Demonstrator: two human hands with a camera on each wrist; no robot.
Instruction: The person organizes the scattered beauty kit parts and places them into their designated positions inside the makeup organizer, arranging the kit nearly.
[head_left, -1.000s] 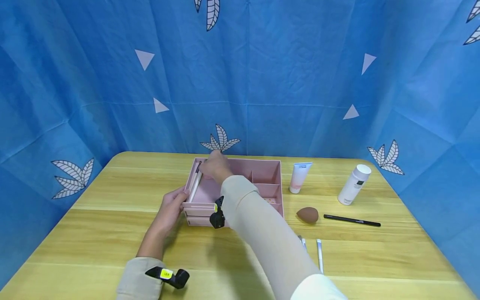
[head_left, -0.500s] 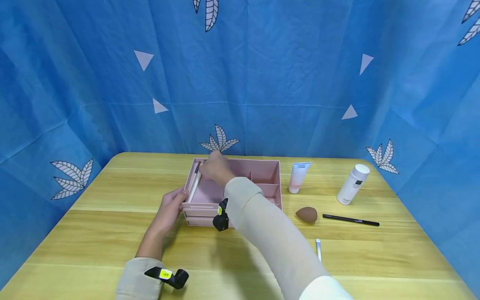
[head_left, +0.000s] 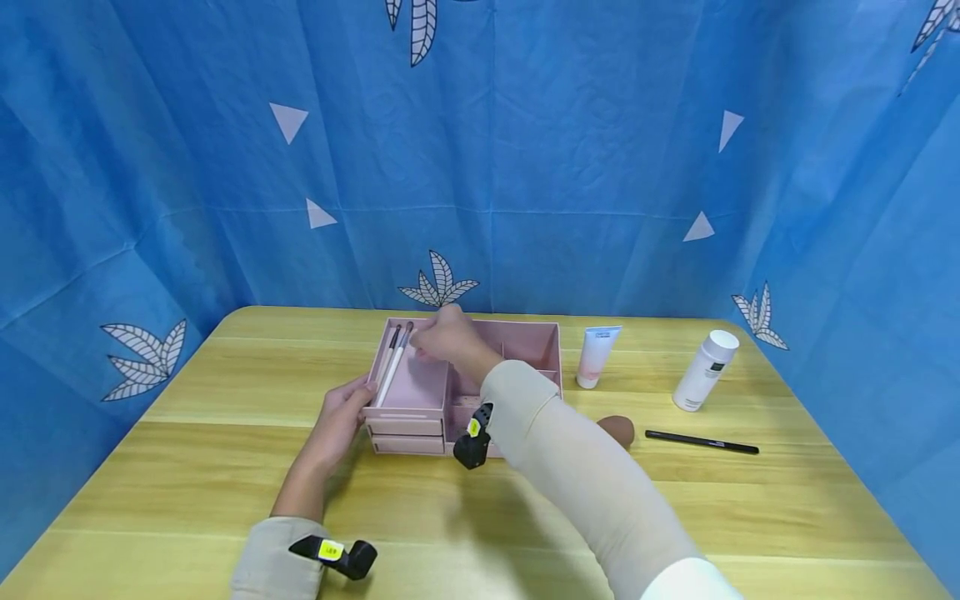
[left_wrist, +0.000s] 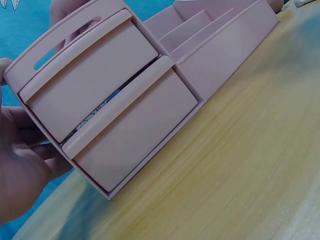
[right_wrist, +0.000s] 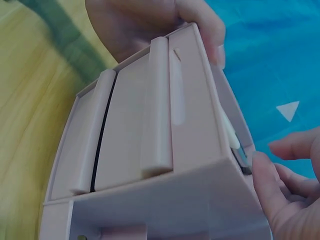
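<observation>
A pink makeup organizer [head_left: 426, 379] with two drawers stands on the table. Two makeup brushes [head_left: 396, 360] with pale handles lie side by side along the left of its top tray. My left hand [head_left: 343, 412] grips the organizer's left front corner, thumb over the rim; in the left wrist view its fingers lie behind the side wall. My right hand [head_left: 453, 340] hovers over the tray, just right of the brush heads. The right wrist view shows the right hand [right_wrist: 295, 185] with thumb and forefinger apart and nothing between them, beside the tray's edge.
Right of the organizer stand a squeeze tube [head_left: 597, 357] and a white bottle [head_left: 705, 371]. A brown makeup sponge [head_left: 618, 430], partly behind the right sleeve, and a black pencil [head_left: 701, 442] lie nearer. Divided compartments [left_wrist: 200, 32] fill the organizer's right half.
My right hand has drawn away to the right from the brushes, uncovering a brush head. The right sleeve now hides the brushes on the table's front. The left hand stays put.
</observation>
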